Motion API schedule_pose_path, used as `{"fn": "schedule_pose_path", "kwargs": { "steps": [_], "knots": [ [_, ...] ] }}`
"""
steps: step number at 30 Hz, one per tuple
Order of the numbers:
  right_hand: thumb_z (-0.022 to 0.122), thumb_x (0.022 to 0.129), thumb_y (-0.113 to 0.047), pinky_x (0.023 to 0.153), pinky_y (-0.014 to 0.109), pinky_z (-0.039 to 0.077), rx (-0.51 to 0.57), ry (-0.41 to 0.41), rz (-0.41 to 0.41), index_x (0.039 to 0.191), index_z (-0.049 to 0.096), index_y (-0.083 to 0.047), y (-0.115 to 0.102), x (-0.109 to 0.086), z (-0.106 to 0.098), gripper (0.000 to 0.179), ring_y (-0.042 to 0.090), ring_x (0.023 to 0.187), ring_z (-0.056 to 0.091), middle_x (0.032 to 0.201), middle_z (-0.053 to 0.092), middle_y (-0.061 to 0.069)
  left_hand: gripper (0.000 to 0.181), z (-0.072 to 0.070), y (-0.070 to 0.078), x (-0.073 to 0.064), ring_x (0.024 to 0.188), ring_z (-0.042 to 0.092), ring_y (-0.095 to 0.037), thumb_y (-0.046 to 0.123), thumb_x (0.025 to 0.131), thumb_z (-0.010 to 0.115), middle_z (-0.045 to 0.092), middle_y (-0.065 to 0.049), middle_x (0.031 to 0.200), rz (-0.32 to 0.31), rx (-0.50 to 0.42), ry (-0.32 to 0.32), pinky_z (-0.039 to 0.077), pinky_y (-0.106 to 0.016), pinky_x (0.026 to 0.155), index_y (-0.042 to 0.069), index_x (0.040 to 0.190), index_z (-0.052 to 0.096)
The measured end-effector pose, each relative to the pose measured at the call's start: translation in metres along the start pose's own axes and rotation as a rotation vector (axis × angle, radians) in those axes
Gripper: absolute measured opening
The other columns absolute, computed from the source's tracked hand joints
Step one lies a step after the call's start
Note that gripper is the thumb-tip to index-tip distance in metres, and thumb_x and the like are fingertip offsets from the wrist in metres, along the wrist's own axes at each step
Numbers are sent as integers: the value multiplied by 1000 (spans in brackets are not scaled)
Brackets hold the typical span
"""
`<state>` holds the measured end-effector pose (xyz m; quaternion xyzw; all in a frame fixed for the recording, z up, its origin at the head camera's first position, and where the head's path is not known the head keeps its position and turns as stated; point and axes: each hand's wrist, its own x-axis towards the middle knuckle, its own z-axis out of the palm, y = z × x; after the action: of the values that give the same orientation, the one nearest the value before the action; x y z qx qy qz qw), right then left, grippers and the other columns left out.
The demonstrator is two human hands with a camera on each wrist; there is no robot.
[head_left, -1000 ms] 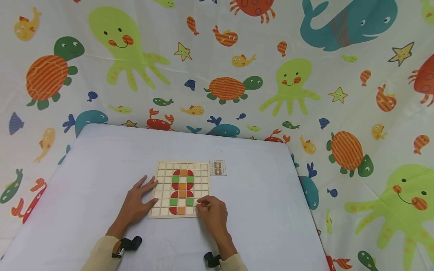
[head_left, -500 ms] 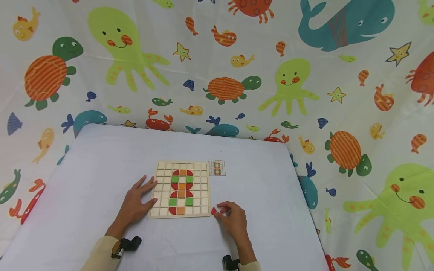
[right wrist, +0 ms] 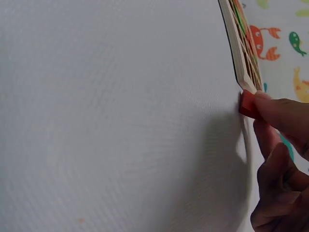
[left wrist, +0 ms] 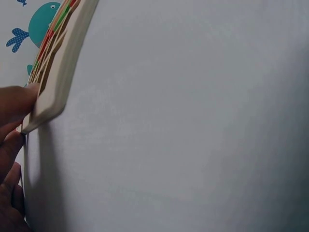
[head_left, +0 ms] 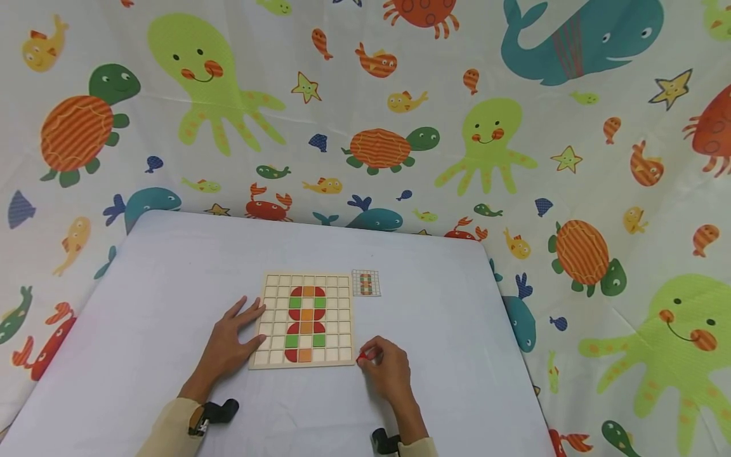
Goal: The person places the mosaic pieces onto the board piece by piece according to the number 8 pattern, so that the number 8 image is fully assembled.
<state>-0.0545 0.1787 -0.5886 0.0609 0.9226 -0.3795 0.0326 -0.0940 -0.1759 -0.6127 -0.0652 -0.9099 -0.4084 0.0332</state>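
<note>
A square wooden grid board (head_left: 337,317) lies on the white table, with red, orange and green tiles set in several of its cells in an eight-like figure. My left hand (head_left: 227,343) rests at the board's left edge, fingers spread and fairly straight. In the left wrist view the thumb (left wrist: 17,104) touches the board's rim. Just off the lower right corner of the board, my right hand (head_left: 389,368) pinches a small red tile (right wrist: 248,105) between thumb and finger. Part of that tile is hidden by the fingertips.
A small pattern card (head_left: 366,283) printed with a grid and a similar figure lies against the board's upper right side. The white-covered table (head_left: 451,330) extends around the board. Behind it hangs a curtain (head_left: 320,63) with sea animals.
My right hand has moved from the board's right part to just off its lower right corner. The red tile shows between its fingers, now turned differently. My left hand stays put.
</note>
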Motion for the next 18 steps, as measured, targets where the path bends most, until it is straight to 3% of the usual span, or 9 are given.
{"fn": "schedule_pose_path", "kwargs": {
  "steps": [5,9,18],
  "knots": [
    [88,85,-12,56,21,40,76,30,13,89,73,-27,0,2,-2,22,7,65,50,74,66,-10,68,0,-1,0,156,31,-52,11,87,85,51,-20,161,-7,-4,-5,31,-78,118,5,150,60],
    [83,90,-10,57,21,43,166,35,-7,94,74,-27,-3,5,0,19,9,65,52,78,68,-7,68,0,-1,0,156,30,-52,13,87,85,50,-20,162,-18,-3,-14,30,-78,118,5,150,59],
    [81,93,-15,56,20,46,249,-25,-37,96,77,-25,-28,6,16,11,8,67,53,81,71,-6,67,-1,0,-1,156,31,-53,15,88,84,51,-21,162,-4,6,-10,31,-79,118,4,150,59]
  ]
}}
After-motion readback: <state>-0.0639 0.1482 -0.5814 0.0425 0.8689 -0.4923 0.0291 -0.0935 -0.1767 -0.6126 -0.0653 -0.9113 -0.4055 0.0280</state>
